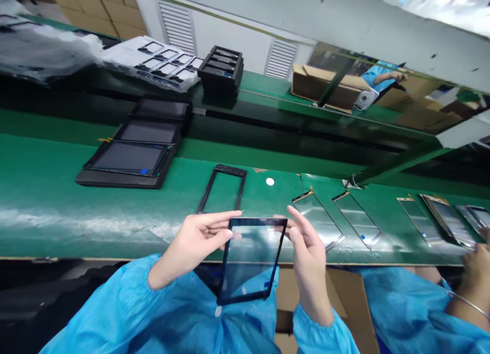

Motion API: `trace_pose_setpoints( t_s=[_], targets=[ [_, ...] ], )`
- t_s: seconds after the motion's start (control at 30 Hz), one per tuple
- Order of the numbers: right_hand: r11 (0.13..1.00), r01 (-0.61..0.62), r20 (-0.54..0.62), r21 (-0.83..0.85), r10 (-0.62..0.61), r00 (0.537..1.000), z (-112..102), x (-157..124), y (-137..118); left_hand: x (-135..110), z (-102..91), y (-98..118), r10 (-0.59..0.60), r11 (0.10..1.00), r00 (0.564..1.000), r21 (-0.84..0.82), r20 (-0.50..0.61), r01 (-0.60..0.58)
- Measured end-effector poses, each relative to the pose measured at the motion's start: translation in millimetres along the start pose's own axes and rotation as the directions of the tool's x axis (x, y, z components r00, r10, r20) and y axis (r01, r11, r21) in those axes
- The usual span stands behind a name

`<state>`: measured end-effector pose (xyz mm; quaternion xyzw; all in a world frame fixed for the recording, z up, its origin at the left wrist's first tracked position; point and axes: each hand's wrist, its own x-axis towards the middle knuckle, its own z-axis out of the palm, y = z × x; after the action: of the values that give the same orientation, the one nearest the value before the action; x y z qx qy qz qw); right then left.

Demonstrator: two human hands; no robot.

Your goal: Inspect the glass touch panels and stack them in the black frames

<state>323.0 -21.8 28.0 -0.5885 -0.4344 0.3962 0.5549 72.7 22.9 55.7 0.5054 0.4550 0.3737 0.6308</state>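
Note:
A clear touch panel with a black border (251,299) is held up, tilted, above my lap at the bench's front edge. My left hand (201,241) pinches its upper left edge, thumb in front and fingers behind. At its upper right edge is my right hand (309,249), index finger raised and other fingertips behind the glass, seen through it. Just beyond my left hand, a black rectangular frame (242,189) lies on the green bench, its near end hidden. To the right lie two clear panels with thin dark ends, one panel (317,213) nearer and another panel (358,218) beyond.
At left, a black tray (115,181) holds dark screens. On the shelf stand stacked black trays (220,70), a white tray of frames (130,52) and a cardboard box (329,86). A co-worker's hand (476,272) is beside stacked panels (449,218) at right. A shelf post (398,162) meets the bench.

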Motion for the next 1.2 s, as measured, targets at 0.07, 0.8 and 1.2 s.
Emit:
trace_pose_setpoints(
  t_s=[0.07,0.8,1.2],
  targets=[
    [0.997,-0.073,0.031,0.026,0.072,0.997,-2,6,-8,-4,-0.8,3,-0.001,0.999,1.0,0.035,0.009,0.001],
    [0.963,-0.235,0.287,0.133,0.189,0.939,2,6,-15,4,3.9,14,-0.008,0.921,0.95,0.372,0.311,-0.114],
    [0.938,-0.242,-0.064,0.249,0.265,0.962,-15,-1,1,-7,-1.4,-7,-0.001,1.0,0.993,-0.013,-0.114,-0.001]
  ],
)
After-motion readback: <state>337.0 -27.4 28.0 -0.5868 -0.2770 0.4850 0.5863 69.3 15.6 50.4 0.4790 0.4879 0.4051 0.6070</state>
